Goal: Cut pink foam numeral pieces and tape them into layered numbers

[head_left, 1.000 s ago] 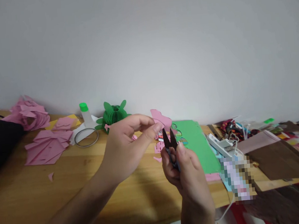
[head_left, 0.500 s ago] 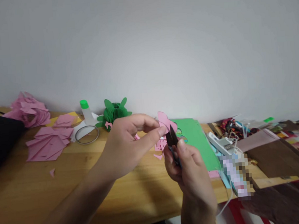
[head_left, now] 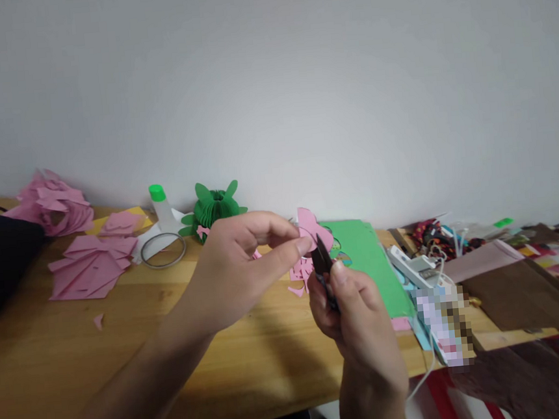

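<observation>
Between thumb and fingers, my left hand [head_left: 250, 264] pinches a small piece of pink paper [head_left: 316, 227] with a rounded outline. My right hand [head_left: 360, 313] is wrapped round a small pair of dark scissors [head_left: 322, 264], whose blades point up and touch the paper's lower edge. The handles are mostly hidden in my fingers. Below the paper, small pink scraps [head_left: 300, 271] lie on the wooden table, partly covered by my hands. A green sheet [head_left: 370, 267] lies flat just behind my right hand.
A green paper figure [head_left: 216, 205] stands behind my left hand. Left of it are a glue stick [head_left: 162, 207], a metal ring [head_left: 162, 251], folded pink paper [head_left: 89, 272] and a pink paper bundle [head_left: 54, 203]. At right lie a white power strip [head_left: 414, 266] and a brown board [head_left: 516, 293].
The pink paper's edge is now rounder and it sits slightly differently against the blades. Both hands keep their hold and have barely moved.
</observation>
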### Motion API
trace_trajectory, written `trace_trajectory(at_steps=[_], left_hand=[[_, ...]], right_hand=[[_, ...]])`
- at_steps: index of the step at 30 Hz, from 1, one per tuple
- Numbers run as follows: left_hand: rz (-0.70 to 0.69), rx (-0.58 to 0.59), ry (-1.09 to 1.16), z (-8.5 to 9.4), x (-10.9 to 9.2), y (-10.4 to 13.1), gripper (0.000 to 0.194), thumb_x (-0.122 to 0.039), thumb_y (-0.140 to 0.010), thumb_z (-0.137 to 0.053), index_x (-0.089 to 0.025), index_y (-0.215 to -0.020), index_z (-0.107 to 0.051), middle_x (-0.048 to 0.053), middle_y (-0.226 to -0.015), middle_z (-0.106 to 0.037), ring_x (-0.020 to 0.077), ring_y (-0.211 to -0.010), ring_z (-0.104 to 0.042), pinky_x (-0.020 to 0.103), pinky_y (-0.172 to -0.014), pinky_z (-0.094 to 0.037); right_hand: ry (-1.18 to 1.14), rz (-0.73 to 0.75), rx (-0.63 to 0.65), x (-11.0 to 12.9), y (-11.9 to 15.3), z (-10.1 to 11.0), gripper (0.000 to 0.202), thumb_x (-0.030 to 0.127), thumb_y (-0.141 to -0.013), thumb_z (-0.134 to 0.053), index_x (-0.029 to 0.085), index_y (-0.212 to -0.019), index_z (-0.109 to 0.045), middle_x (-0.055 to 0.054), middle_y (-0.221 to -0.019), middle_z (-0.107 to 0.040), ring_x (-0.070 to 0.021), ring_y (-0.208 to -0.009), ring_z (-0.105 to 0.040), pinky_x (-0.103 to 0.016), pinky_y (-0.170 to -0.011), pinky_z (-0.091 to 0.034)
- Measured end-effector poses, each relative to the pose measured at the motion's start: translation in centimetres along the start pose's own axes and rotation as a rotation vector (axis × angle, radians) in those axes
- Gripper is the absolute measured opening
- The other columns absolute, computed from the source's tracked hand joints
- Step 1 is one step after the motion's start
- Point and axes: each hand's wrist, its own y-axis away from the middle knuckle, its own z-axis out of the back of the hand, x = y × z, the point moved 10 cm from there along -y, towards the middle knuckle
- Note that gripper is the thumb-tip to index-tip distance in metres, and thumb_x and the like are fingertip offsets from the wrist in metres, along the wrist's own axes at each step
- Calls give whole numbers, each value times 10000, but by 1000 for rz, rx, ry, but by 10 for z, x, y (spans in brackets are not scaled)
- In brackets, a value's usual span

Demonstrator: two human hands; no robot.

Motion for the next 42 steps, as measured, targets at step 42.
trace_trajectory(at_steps=[42], left_hand=[[-17,97,-40,-5,-6,-1,106,-202,-809,-659,-177,-713,-696,6,-680,-712,132,-682,-650,236,-640,-510]], right_hand=[[112,20,-2,2,-1,5,506,590,-929,-538,196,-617,-488,87,-485,-297,-52,-409,-167,-190,-362,-161]])
